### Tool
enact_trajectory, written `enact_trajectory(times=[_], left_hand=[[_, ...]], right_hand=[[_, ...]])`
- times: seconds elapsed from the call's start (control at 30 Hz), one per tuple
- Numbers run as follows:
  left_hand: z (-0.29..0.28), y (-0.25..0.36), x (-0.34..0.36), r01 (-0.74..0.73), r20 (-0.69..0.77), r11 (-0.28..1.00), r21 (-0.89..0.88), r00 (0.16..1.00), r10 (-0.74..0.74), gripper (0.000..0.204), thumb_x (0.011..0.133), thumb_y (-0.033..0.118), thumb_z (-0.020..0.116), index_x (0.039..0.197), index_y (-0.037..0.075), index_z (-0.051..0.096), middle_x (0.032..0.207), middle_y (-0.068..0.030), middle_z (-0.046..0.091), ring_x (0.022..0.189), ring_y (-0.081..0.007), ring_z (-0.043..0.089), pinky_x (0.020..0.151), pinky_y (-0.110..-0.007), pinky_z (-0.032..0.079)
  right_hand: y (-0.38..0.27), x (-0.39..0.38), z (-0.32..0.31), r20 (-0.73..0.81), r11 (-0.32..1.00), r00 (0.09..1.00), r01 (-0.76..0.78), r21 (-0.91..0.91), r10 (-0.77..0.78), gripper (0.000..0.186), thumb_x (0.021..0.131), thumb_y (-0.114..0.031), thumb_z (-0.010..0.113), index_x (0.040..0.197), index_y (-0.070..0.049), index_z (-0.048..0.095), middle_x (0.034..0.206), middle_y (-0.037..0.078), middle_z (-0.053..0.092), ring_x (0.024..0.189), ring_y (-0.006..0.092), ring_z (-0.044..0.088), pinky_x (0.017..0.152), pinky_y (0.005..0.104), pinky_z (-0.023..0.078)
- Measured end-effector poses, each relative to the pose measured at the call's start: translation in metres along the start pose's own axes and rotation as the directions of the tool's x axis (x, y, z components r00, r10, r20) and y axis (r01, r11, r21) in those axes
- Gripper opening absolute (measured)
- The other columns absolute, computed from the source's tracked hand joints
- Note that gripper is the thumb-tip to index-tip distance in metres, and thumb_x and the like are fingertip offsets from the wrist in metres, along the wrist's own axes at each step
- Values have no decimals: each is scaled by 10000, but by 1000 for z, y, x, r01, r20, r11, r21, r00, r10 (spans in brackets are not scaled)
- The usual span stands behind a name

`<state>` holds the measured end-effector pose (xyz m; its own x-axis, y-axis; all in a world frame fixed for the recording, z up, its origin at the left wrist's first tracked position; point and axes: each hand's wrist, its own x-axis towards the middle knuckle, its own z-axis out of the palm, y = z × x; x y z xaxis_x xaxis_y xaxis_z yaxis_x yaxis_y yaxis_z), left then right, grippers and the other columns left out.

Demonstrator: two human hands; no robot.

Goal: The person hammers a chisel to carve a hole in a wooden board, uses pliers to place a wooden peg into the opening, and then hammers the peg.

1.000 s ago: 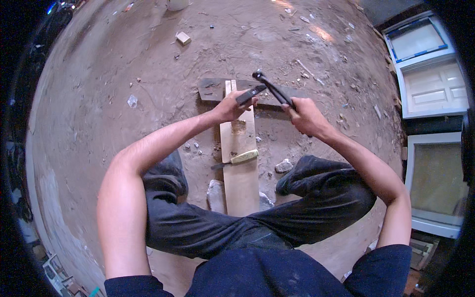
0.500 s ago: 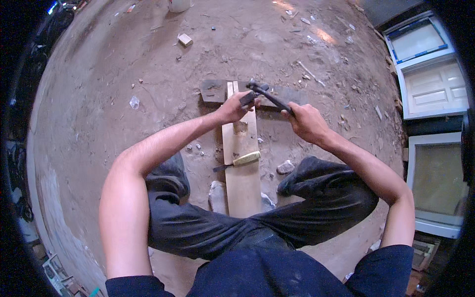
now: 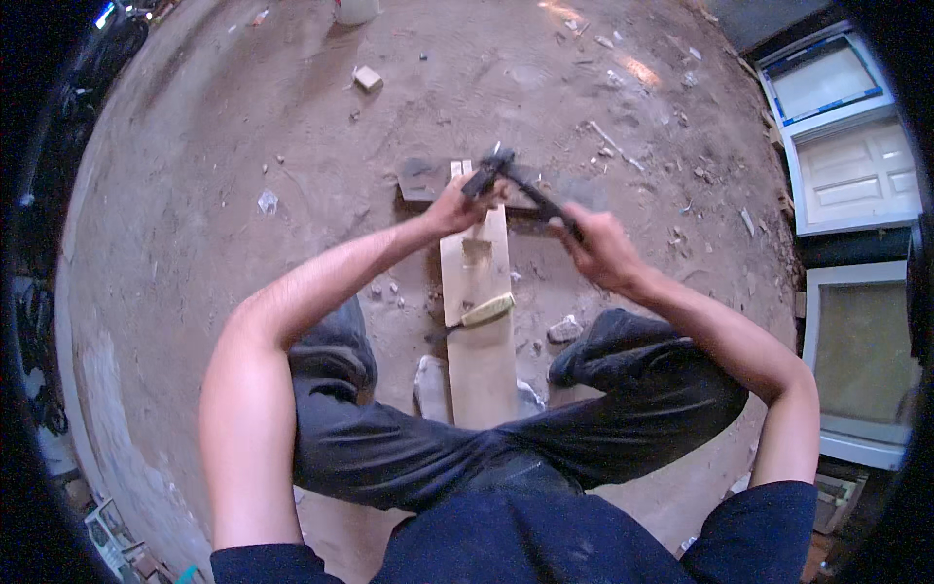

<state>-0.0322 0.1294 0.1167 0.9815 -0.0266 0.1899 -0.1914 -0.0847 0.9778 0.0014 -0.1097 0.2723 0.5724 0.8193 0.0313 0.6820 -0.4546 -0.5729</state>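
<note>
My right hand point(image 3: 603, 251) is closed round the handle of a dark hammer point(image 3: 540, 200). The hammer's head meets or overlaps a dark, block-like tool point(image 3: 479, 183) in my left hand point(image 3: 455, 209), above the far end of a pale wooden board point(image 3: 479, 365). Motion blur hides whether the two touch and what kind of tool the left one is. The board lies lengthwise between my legs and has a rough cut recess point(image 3: 477, 255). Across it rests a chisel with a pale yellow handle point(image 3: 488, 310), its dark blade pointing left.
A dark crosswise plank point(image 3: 418, 183) lies at the board's far end. Stones point(image 3: 562, 329) sit beside the board on the dirt floor. Farther off are a small wood block point(image 3: 367, 78) and a white bucket point(image 3: 356, 10). White framed panels point(image 3: 846, 170) stand at right.
My right hand and the hammer have shifted slightly nearer to me and blurred. My left hand has tilted the dark tool a little. The chisel stays on the board.
</note>
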Motion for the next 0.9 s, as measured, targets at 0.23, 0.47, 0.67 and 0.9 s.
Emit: enact_trajectory(times=[0.23, 0.47, 0.67, 0.9], left_hand=[[0, 24, 14, 167, -16, 982, 88, 986, -166, 306, 932, 320, 567, 958, 18, 609, 796, -47, 656, 673, -118, 607, 628, -283, 516], [-9, 18, 13, 193, -68, 962, 193, 981, -183, 271, 944, 275, 553, 952, 7, 592, 796, -66, 627, 714, -122, 607, 638, -289, 530], [-4, 26, 14, 170, -56, 985, 10, 984, -169, 246, 941, 250, 560, 949, 7, 593, 803, -49, 632, 722, -109, 603, 629, -290, 539], [-8, 29, 13, 205, -38, 971, 120, 979, -202, 288, 958, 311, 520, 932, 30, 578, 825, -44, 641, 737, -113, 589, 650, -304, 500]], right_hand=[[-5, 14, -18, -194, 999, 981, -16, 37, 23, 169, 919, -176, 526, 993, -24, 518, 732, 261, 570, 699, 454, 583, 560, 483, 420], [5, 28, -18, -108, 992, 989, -110, -62, 103, 231, 917, -228, 542, 1029, -28, 568, 684, 254, 566, 643, 424, 595, 537, 477, 431], [3, 28, -15, -193, 993, 975, -98, 58, 108, 216, 934, -215, 525, 915, 1, 529, 655, 218, 555, 603, 389, 570, 533, 443, 434], [-2, 35, -28, -134, 996, 988, -76, -39, 70, 218, 912, -184, 544, 851, 25, 562, 700, 263, 586, 681, 437, 612, 555, 480, 452]])
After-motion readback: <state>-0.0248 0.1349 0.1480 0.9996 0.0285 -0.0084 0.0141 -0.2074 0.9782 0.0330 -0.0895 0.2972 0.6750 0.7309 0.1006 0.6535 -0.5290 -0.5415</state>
